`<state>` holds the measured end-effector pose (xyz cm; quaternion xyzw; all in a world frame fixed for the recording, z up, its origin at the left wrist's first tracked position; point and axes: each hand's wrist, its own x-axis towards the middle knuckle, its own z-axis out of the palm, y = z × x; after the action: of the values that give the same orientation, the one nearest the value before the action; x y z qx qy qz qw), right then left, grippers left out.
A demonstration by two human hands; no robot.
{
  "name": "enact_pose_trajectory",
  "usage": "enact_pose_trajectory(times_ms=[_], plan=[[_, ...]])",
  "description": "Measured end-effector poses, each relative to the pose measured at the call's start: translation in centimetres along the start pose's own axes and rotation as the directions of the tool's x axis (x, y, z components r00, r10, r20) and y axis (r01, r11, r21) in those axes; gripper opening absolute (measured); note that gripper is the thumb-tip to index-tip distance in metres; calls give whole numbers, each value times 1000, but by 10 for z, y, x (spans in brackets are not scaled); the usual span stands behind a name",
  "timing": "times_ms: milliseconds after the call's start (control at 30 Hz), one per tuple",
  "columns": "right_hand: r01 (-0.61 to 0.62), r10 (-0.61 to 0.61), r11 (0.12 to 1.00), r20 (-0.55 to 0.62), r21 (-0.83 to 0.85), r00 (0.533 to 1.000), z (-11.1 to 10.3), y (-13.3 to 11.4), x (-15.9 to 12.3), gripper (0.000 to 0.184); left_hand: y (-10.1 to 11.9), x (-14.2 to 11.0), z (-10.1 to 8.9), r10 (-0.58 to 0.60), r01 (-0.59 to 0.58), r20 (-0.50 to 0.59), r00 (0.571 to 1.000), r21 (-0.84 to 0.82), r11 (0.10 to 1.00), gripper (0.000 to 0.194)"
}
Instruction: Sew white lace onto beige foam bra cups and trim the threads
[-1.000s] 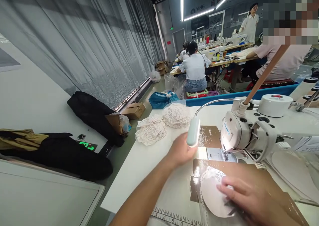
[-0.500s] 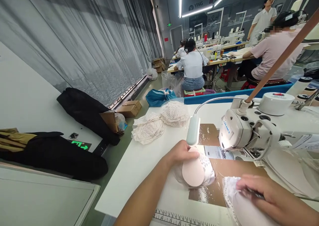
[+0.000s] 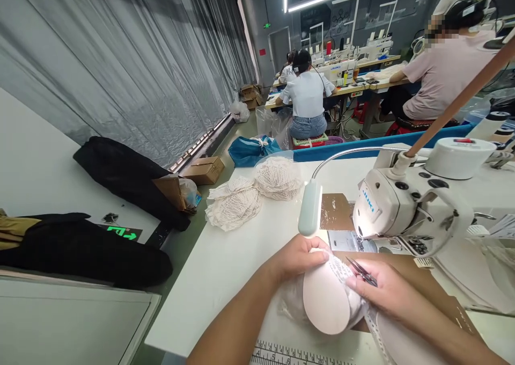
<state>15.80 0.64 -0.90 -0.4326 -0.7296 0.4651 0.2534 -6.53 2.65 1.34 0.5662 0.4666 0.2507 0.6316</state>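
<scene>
My left hand [image 3: 303,257] is closed on the upper edge of a pale pink bra cup [image 3: 326,303], thumb on its face. White lace [image 3: 340,268] trims the cup's right side. My right hand [image 3: 382,282] pinches that lace side with thumb and finger. Small metal thread snips [image 3: 364,272] are also tucked in this hand, points toward upper left. Below the right wrist lies a second pale cup [image 3: 402,338] with a lace edge, partly hidden by the forearm. Thin, sheer material [image 3: 292,300] hangs behind the first cup.
A white sewing machine [image 3: 382,204] stands to the right, with a lamp [image 3: 309,209] left of it. Bundles of white lace [image 3: 235,204] lie on the table's far left. A printed ruler [image 3: 289,352] runs along the near edge. Co-workers [image 3: 308,94] sit beyond.
My right hand has moved left and up from the second cup to the lace of the first. The first cup has come slightly nearer. The snips now show clearly.
</scene>
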Motion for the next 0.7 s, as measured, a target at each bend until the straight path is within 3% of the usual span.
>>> enact_pose_trajectory(times_ms=[200, 367, 467, 633, 700], plan=[[-88, 76, 992, 133, 88, 988, -16, -12, -6, 15, -1, 1, -6, 10, -11, 41, 999, 13, 1000, 26], [-138, 117, 984, 172, 111, 978, -22, -15, -6, 13, 3, -2, -24, -28, 11, 222, 975, 77, 997, 46], [-136, 117, 985, 179, 101, 977, -22, -11, -7, 13, 5, -4, -31, -41, 26, 292, 956, 55, 998, 45], [-131, 105, 988, 265, 83, 959, -23, -5, -7, 16, 6, -6, -25, -19, 16, 180, 984, 18, 1000, 38], [-92, 78, 994, 199, 66, 977, -22, -4, -5, 21, 7, -6, -15, 2, -8, 140, 990, 42, 999, 38]])
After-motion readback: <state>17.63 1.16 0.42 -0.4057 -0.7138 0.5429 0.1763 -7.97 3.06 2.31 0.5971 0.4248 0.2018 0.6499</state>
